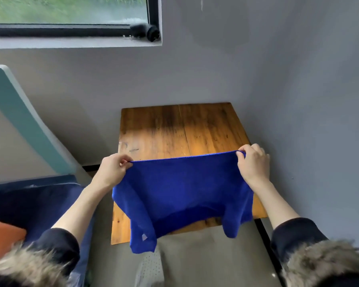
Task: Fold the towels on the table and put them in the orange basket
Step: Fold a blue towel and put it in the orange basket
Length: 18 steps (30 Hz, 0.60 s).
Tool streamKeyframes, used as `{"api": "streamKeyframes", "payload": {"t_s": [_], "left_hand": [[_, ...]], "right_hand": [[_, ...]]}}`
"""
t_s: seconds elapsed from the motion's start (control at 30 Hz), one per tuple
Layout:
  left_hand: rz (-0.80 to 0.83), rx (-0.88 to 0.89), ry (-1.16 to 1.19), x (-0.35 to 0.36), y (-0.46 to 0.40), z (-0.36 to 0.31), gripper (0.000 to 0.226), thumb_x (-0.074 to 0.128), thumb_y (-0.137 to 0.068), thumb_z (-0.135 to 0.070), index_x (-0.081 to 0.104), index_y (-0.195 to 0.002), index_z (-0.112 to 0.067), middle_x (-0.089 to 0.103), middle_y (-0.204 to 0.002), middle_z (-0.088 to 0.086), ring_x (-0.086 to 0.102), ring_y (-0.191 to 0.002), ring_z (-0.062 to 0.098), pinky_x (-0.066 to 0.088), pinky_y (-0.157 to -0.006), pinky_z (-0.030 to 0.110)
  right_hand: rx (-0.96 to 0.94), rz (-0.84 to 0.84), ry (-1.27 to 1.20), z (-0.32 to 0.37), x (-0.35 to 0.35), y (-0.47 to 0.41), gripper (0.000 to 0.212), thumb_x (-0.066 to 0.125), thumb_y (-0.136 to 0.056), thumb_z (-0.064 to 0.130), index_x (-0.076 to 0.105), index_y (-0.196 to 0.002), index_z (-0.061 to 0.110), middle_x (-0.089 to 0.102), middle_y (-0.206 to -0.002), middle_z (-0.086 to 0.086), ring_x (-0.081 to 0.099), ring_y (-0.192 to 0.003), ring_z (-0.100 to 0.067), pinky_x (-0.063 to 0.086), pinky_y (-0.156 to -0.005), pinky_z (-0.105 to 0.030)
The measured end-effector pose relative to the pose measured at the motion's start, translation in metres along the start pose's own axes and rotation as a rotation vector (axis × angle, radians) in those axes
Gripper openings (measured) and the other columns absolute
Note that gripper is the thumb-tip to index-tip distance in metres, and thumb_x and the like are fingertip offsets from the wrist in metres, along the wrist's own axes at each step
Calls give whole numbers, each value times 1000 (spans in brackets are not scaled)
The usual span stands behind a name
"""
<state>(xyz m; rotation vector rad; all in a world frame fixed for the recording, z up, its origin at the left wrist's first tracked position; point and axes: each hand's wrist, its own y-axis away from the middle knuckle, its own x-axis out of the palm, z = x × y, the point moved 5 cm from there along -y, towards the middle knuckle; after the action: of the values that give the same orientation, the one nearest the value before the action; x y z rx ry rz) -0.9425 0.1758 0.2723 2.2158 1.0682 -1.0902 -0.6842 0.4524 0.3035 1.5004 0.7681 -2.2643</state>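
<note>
Centrally, a bright blue terry-cloth towel (180,189) hangs stretched between the person's two bare hands above the near half of a small rectangular table of varnished brown wood (174,129). The left hand (112,170) pinches the towel's upper left corner between thumb and curled fingers; the right hand (253,162) pinches the upper right corner in the same manner, so that the top edge runs taut and nearly level from one hand to the other. Below that edge the cloth sags, and its lower part drapes over the table's near edge, with two corners hanging down past it, the left one lower than the right. Both forearms are bare, emerging from dark sleeves (60,243) trimmed with pale fur cuffs (323,264). The table's far edge meets a grey painted wall (278,69), and its right side lies just beside the same wall. At the lower left border, an orange object (2,237) is partly visible, resting on a dark blue surface (29,204); whether it is the basket cannot be told. A window with a black frame (71,31) occupies the upper left, and a pale teal curved panel (21,112) leans below it.
</note>
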Motion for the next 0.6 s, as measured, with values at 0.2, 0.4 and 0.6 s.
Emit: {"api": "streamKeyframes", "payload": {"t_s": [0.2,0.4,0.6], "left_hand": [[87,1,0,29,-91,16,14,59,-88,-10,71,-94,-13,60,-83,0,52,-80,15,36,-73,24],[111,10,-20,60,-166,19,15,56,-89,-11,70,-94,-13,66,-93,4,50,-80,14,36,-75,24],[130,-8,29,99,-211,35,20,54,-90,-9,67,-106,-12,66,-104,7,57,-87,19,43,-83,28]], "right_hand": [[73,69,40,9,67,-67,19,51,-93,16,65,-102,6,60,-105,-18,50,-100,-35,33,-85,-39],[98,120,75,11,120,-124,20,49,-94,17,65,-104,8,60,-106,-18,50,-101,-34,34,-86,-40],[129,219,33,1,183,-155,25,44,-95,14,63,-110,9,60,-114,-16,49,-107,-33,34,-88,-39]]}}
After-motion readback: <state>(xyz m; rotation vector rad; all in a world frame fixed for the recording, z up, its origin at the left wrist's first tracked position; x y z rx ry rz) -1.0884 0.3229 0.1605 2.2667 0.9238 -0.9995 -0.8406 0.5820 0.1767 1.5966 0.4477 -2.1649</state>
